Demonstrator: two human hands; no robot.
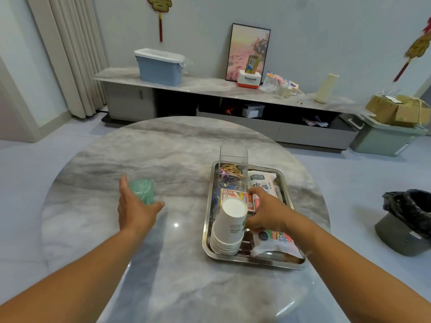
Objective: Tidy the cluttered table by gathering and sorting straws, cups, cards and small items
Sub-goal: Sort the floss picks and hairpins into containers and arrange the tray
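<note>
We see both forearms stretched forward over the round marble bench [163, 145]. Our left hand [134, 206] reaches toward the left half of the bench, palm turned inward, thumb out to the right and fingers curled round a green cup [142, 191]; the cup is blurred, so we cannot tell whether it stands on the bench or is lifted off it. Our right hand [265, 212] is over the steel tray [207, 229], which sits on the right half of the bench, near its right edge. Its fingers are bent downward between the stack of white paper cups [229, 227] and the straw packet [274, 241]; the back of the hand hides the fingertips, so we cannot tell if they pinch anything.

The paper cups lie tilted in the tray's near left corner, open mouth facing away from us. A red and white card box [235, 196] lies just behind them, partly covered by the hand. A clear plastic holder [234, 159] stands at the tray's far left corner, with a tangle of small items [229, 174] at its base, hard to make out. A white packet with printed characters [262, 181] occupies the far right.
</note>
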